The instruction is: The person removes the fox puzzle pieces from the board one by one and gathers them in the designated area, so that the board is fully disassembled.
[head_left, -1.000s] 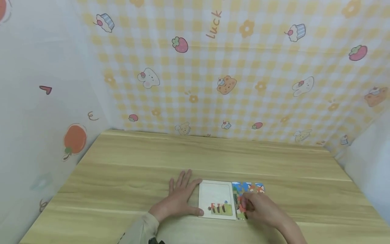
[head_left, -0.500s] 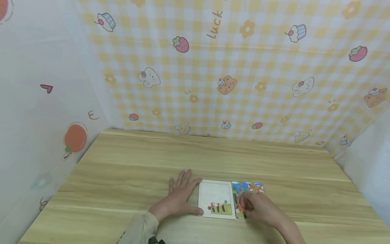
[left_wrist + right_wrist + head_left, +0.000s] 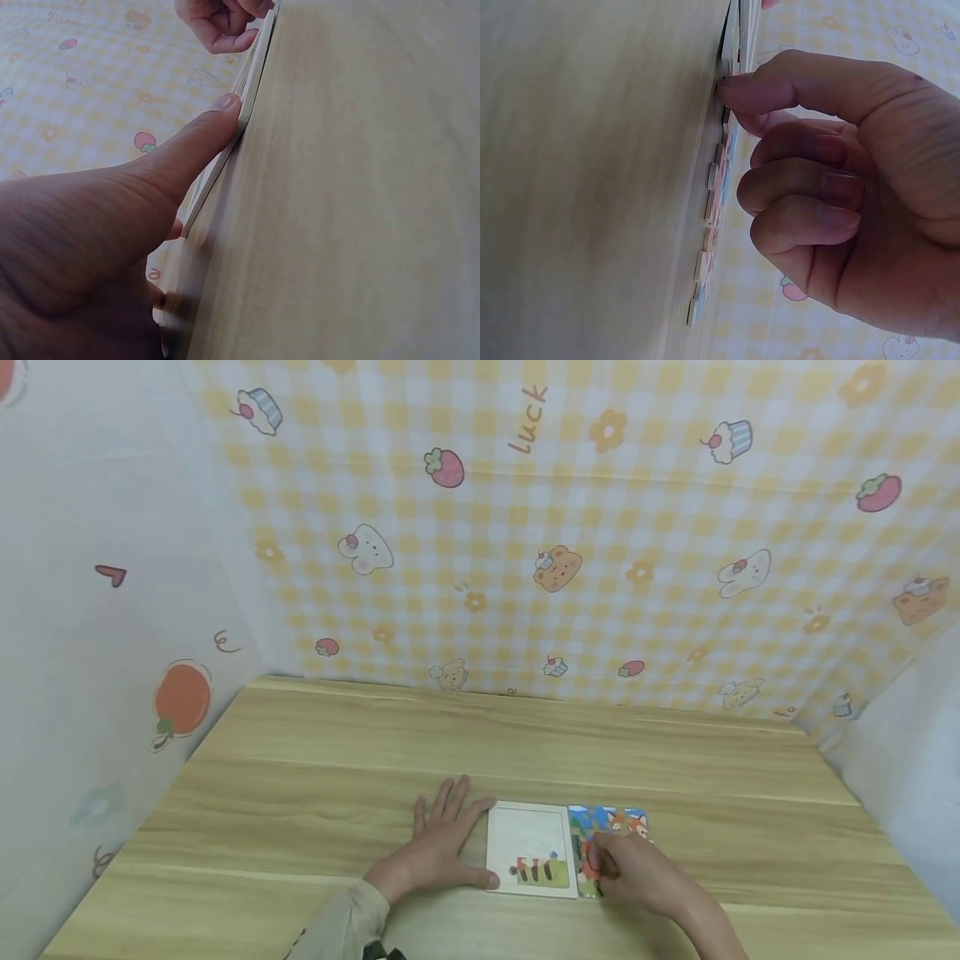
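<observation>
A pale wooden puzzle tray (image 3: 527, 835) lies flat on the table, with a few joined jigsaw pieces (image 3: 553, 873) in its lower right corner. My left hand (image 3: 437, 853) is spread at the tray's left side, thumb and index fingertip against the edge. In the left wrist view the thumb (image 3: 195, 146) presses the tray's side. Right beside the tray lies a colourful jigsaw (image 3: 596, 817) with fox faces and blue sky. My right hand (image 3: 641, 875) covers its lower right part, thumb and index finger pinching a jigsaw piece (image 3: 726, 116) at the near edge, other fingers curled.
The wood-grain table (image 3: 360, 735) extends around the tray on all sides. A yellow checked cloth (image 3: 487, 527) with cartoon prints hangs behind it, and a white printed sheet (image 3: 75, 652) stands at the left.
Both hands, the tray and the jigsaw keep nearly the same places. The whole head view has shifted very slightly.
</observation>
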`<state>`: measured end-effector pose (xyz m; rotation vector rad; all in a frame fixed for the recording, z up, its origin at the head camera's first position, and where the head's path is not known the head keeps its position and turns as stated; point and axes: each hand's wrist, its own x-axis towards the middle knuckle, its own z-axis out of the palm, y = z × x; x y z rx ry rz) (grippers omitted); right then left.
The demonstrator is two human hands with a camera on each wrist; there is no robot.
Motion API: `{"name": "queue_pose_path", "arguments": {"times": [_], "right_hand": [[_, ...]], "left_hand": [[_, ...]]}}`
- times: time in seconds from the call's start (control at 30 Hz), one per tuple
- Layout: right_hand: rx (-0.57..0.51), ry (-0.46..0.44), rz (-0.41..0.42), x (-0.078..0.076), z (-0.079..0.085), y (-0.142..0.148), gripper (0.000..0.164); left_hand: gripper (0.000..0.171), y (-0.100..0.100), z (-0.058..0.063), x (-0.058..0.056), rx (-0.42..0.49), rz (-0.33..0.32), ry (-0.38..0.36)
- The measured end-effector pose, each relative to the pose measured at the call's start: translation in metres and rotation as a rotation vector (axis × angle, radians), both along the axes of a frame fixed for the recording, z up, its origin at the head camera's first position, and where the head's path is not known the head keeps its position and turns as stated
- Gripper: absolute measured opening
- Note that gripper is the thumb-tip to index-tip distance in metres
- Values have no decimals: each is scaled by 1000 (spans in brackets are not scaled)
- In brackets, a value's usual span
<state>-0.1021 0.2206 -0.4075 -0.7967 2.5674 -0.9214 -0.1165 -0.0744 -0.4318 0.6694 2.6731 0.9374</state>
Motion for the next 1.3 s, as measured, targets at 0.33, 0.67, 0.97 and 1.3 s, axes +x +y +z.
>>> {"name": "queue_pose_path", "arguments": {"times": [0.33, 0.67, 0.97, 1.3], "right_hand": [[26, 34, 15, 1, 3, 0, 24], [-1, 43, 18, 3, 8, -6, 17], [-30, 99, 52, 1, 13, -22, 13], [47, 120, 67, 0, 11, -48, 11]], "left_hand": [[97, 0, 1, 0, 7, -5, 3], [97, 0, 0, 0, 2, -2, -20], [97, 1, 0, -3, 3, -1, 3], [98, 1, -2, 0, 9, 3, 6]]}}
